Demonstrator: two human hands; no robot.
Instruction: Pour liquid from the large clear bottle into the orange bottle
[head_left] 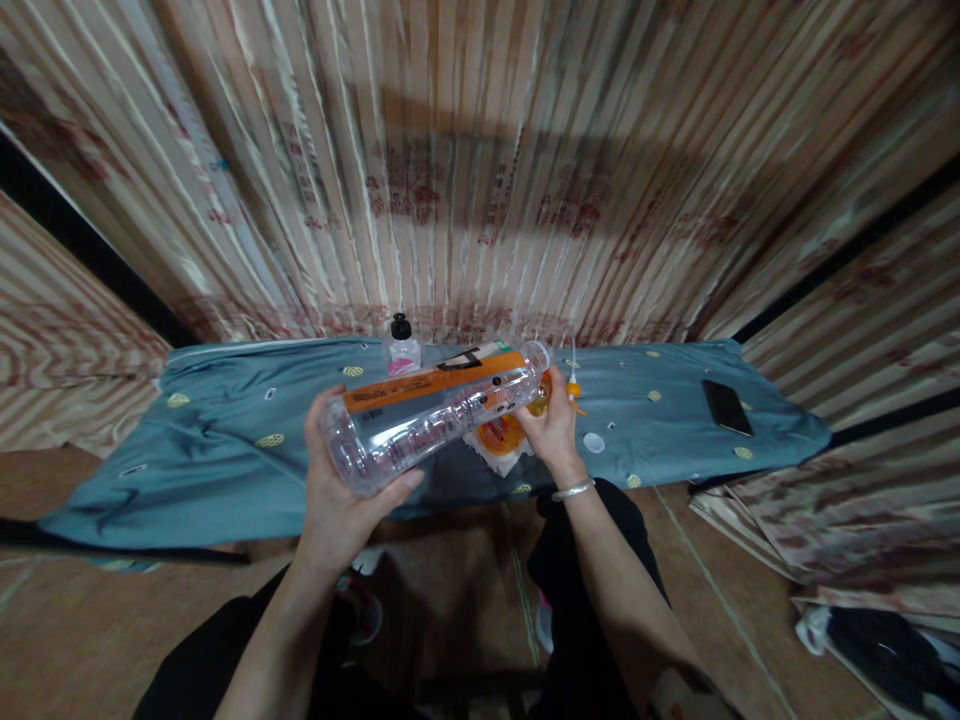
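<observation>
A large clear plastic bottle (442, 415) with an orange and grey label lies tilted across the view, its mouth up at the right. My left hand (341, 510) grips it round the base. My right hand (551, 425) is closed beside the mouth end, round the amber upper part of an orange bottle (501, 434). This bottle is partly hidden behind the clear one and rests on a white tissue (506, 464). Just right of that hand is a pump top (573, 388) with an orange collar and a thin clear tube. A round white cap (594, 442) lies nearby.
A small clear bottle (403, 352) with a black top and pink label stands at the back of the cloth-covered surface (225, 430). Towards the right end lies a dark phone (726, 407). Striped curtains (465, 180) hang behind, with dark poles at both sides.
</observation>
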